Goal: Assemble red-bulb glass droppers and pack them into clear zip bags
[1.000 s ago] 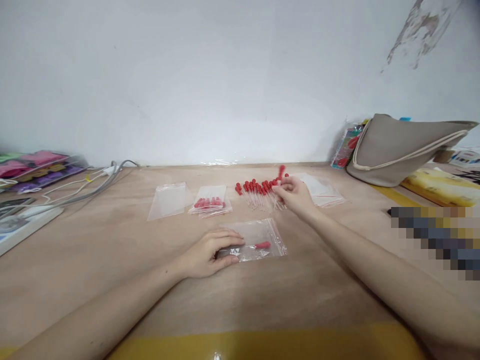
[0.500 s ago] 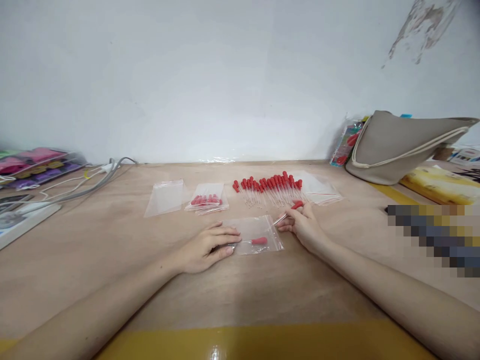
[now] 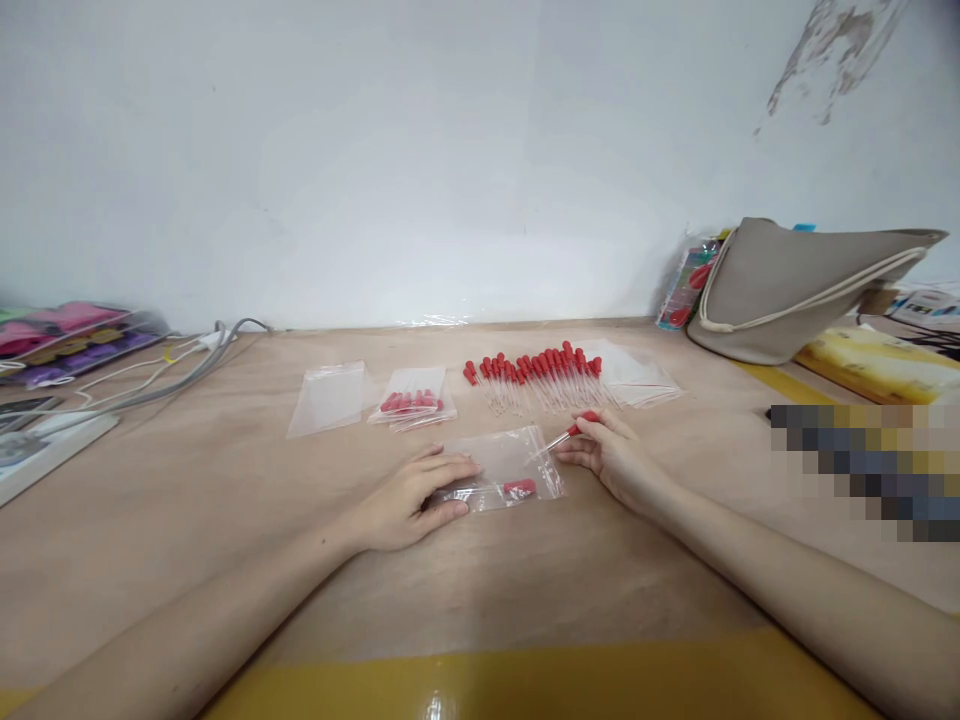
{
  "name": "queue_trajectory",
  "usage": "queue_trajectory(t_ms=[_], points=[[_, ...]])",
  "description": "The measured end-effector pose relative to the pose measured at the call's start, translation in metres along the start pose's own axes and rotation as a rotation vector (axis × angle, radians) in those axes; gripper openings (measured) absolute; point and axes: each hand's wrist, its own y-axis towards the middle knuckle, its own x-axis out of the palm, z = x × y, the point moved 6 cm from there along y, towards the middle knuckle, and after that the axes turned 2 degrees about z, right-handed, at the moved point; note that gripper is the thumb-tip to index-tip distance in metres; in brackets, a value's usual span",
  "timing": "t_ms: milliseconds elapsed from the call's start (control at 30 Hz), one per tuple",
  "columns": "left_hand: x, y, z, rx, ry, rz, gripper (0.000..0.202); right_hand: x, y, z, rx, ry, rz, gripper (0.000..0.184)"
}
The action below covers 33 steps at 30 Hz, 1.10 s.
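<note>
A small clear zip bag (image 3: 517, 458) lies flat on the wooden table (image 3: 480, 580) with one red-bulbed glass dropper (image 3: 510, 488) inside. My left hand (image 3: 409, 495) presses its fingers flat on the bag's left end. My right hand (image 3: 611, 455) pinches another red-bulbed dropper (image 3: 574, 432) at the bag's right, open edge, its glass tip pointing into the bag. Behind lies a row of several loose droppers (image 3: 536, 375).
A filled bag of droppers (image 3: 411, 402) and an empty clear bag (image 3: 330, 396) lie at the back left, more empty bags (image 3: 637, 378) at the back right. A grey handbag (image 3: 795, 290) sits far right, cables (image 3: 165, 372) and packets far left. A yellow strip marks the near edge.
My right hand lifted one dropper from the row and carried it down toward me to the open edge of the bag. My left hand stayed on the bag.
</note>
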Motion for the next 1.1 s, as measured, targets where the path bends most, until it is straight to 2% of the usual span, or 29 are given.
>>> queue_trajectory(t_ms=[67,167,233,300,367,433,533,667,867,1100], points=[[-0.001,-0.001,0.000,-0.009,0.005,0.013,0.045,-0.004,0.004,-0.002,-0.008,-0.113,-0.045,0.021],[-0.002,-0.003,0.001,-0.031,0.031,0.009,0.047,-0.003,0.006,-0.005,-0.041,-0.474,-0.265,0.027],[-0.002,-0.002,0.004,-0.030,0.048,-0.010,0.047,0.001,0.004,-0.008,-0.131,-0.712,-0.400,0.029],[-0.002,-0.001,0.006,-0.022,0.052,-0.020,0.047,0.008,0.001,-0.014,-0.256,-0.836,-0.464,0.029],[-0.003,0.000,0.007,-0.010,0.045,-0.016,0.047,0.017,-0.003,-0.018,-0.341,-0.861,-0.495,0.028],[-0.003,0.001,0.007,0.003,0.041,-0.010,0.047,0.025,-0.006,-0.015,-0.356,-0.847,-0.532,0.028],[-0.002,0.002,0.005,0.013,0.042,-0.010,0.047,0.030,-0.006,-0.005,-0.273,-0.761,-0.576,0.031],[-0.001,0.002,0.003,0.015,0.043,-0.008,0.047,0.027,-0.004,0.004,-0.155,-0.614,-0.547,0.036],[0.000,0.001,0.003,0.012,0.056,-0.020,0.048,0.029,-0.007,-0.005,-0.237,-0.733,-0.536,0.022],[-0.002,0.002,0.005,0.027,0.060,-0.016,0.046,0.037,-0.011,-0.007,-0.250,-0.800,-0.598,0.023]])
